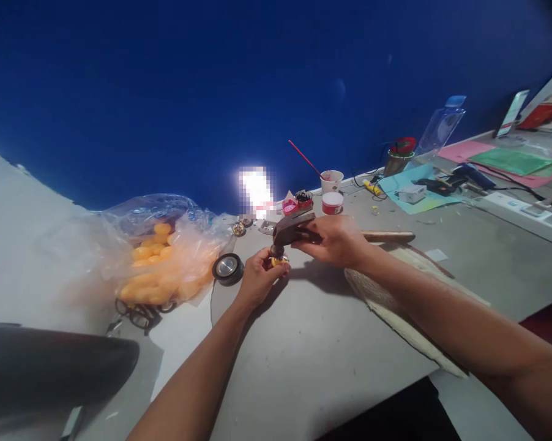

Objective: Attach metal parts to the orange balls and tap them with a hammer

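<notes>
My right hand (338,240) is closed around a hammer (289,229), gripping it close to the head. Its wooden handle sticks out to the right behind the wrist. The hammer's round face points down and sits right over, or on, a small yellow-and-gold round piece (280,261); I cannot tell whether they touch. My left hand (260,275) pinches that piece between thumb and fingers just above the grey table (294,349). Left of this hand lies a black round case with a silver disc (227,268). Small gold round parts (239,228) are just beyond it.
A clear plastic bag of orange-yellow pieces (154,263) stands at left, with eyeglasses (139,315) below. Behind the hammer are small red tubs (332,203) and a paper cup (331,182) with a red stick. A folded cloth (395,300) lies under my right forearm; a power strip (519,205) lies far right.
</notes>
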The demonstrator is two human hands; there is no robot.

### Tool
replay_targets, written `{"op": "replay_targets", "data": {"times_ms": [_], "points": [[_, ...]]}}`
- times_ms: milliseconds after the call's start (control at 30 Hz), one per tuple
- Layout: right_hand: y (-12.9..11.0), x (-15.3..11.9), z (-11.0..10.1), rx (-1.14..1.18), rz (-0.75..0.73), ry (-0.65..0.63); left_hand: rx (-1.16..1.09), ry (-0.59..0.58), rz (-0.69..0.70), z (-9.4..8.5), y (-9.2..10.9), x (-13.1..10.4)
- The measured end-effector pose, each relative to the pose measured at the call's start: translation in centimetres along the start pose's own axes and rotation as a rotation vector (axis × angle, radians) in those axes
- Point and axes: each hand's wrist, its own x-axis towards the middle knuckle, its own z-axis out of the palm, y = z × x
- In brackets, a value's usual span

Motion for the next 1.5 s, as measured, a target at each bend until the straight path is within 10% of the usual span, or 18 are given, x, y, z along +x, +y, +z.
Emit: {"op": "replay_targets", "data": {"times_ms": [933, 1500], "points": [[0.7, 0.4, -0.1, 0.0, 0.105, 0.001, -0.104, 0.015, 0.013, 0.0, -0.5, 0.1], [4.4, 0.9, 2.0, -0.29, 0.166, -0.358, -0.211, 0.088, -0.121, -0.1, 0.2, 0.1]]}}
